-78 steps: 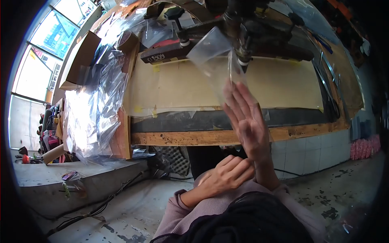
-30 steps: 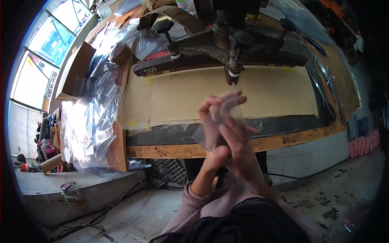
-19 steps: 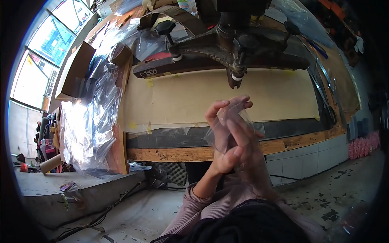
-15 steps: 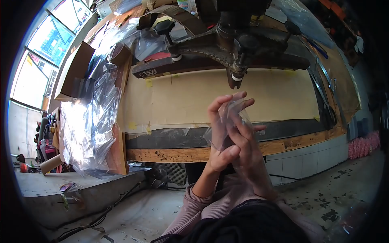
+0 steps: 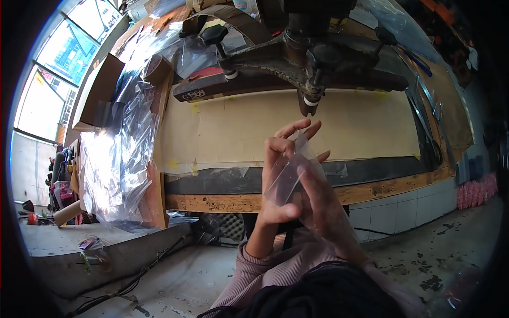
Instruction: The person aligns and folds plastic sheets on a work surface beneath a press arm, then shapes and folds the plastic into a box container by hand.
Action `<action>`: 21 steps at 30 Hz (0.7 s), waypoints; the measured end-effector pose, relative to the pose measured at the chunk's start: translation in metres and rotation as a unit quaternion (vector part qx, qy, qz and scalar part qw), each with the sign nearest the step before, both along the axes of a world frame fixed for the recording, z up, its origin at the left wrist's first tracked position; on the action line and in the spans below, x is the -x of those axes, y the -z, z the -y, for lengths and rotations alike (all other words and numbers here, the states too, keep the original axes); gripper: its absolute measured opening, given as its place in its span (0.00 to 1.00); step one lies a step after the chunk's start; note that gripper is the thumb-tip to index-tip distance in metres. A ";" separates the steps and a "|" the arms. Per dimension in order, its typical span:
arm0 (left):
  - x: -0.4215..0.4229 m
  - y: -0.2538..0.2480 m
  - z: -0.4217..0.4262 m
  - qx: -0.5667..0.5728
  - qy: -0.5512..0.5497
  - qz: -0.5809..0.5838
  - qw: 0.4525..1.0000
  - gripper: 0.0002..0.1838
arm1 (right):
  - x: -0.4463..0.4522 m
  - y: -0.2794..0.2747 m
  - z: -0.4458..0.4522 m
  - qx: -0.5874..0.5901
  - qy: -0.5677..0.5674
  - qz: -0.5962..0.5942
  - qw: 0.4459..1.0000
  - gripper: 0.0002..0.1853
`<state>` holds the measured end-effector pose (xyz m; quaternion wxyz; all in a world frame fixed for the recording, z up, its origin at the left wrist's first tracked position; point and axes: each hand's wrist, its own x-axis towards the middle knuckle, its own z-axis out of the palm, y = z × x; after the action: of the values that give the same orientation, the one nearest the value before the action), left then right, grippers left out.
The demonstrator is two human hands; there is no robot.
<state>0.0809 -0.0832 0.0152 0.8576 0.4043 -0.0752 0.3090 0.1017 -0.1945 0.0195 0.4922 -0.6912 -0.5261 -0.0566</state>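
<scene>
Between my two hands, above the front edge of the work table, is a clear plastic sheet (image 5: 284, 183), folded or layered and see-through. My left hand (image 5: 273, 188) is curled round its left side, thumb in front and fingers bent behind. My right hand (image 5: 324, 209) lies against its right side, and some of the plastic covers those fingers. Just beyond the fingertips hangs the forked tip of a dark metal press (image 5: 308, 106). Below it, a pale cream sheet (image 5: 238, 127) is taped onto the table.
A dark press bar (image 5: 196, 94) runs along the back of the cream sheet. At the left lie a heap of shiny clear plastic (image 5: 119, 175) and a cardboard box (image 5: 98, 93). Metal strips (image 5: 424, 106) lie at the right. A wooden edge (image 5: 222, 203) borders the table front.
Both hands have shifted slightly left and moved a little apart. My right fingers have straightened against the plastic, and more of the sheet's flat face shows.
</scene>
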 end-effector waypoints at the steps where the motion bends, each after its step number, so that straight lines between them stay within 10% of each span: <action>1: 0.002 -0.001 -0.004 -0.014 0.008 0.003 1.000 0.42 | -0.002 -0.001 0.002 0.011 -0.003 0.006 1.000 0.35; 11: 0.010 -0.004 -0.017 -0.205 -0.196 -0.022 0.959 0.25 | 0.003 0.006 0.001 -0.045 -0.008 0.011 0.999 0.29; 14: 0.015 -0.006 -0.018 -0.224 -0.204 -0.028 0.953 0.25 | 0.004 0.012 0.006 -0.011 -0.047 -0.007 0.999 0.40; 21: 0.012 -0.002 -0.029 -0.271 -0.232 0.019 0.934 0.28 | 0.004 0.001 0.001 0.022 0.007 0.019 1.000 0.30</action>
<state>0.0688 -0.0539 0.0174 0.6180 0.6216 -0.0765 0.4752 0.0977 -0.1954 0.0184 0.4663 -0.7040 -0.5321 -0.0616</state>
